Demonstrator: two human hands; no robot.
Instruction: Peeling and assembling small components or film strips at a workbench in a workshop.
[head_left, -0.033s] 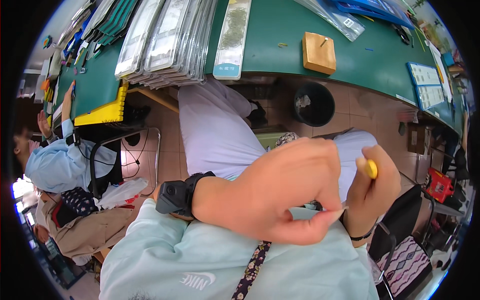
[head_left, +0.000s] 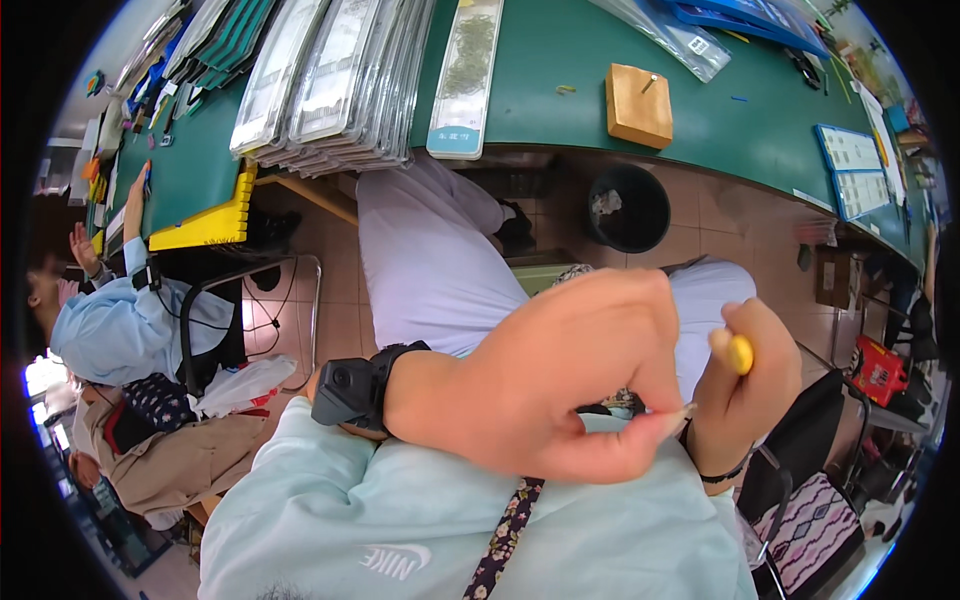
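Observation:
My left hand (head_left: 570, 375) is held in front of my chest, thumb and forefinger pinched together. Something tiny and pale shows at those fingertips, too small to name. Close by on the right, my right hand (head_left: 748, 385) has its fingers curled round a thing with a rounded yellow end (head_left: 740, 354). Only that yellow end shows; the rest of it is hidden by the hand. The fingertips of the left hand are right beside the right palm, and I cannot tell whether they touch. A black box-shaped device (head_left: 347, 392) is strapped to my left wrist.
Ahead is a green table (head_left: 540, 100) with stacked clear plastic cases (head_left: 340, 90), a single long case (head_left: 465, 80) and a wooden block (head_left: 638, 105) with a metal pin. A black bin (head_left: 655, 215) stands below. Another person (head_left: 130, 325) sits at the left.
Both hands stay close together in front of me. The left fingertips have lifted very slightly, and the yellow end in my right hand has moved a touch lower.

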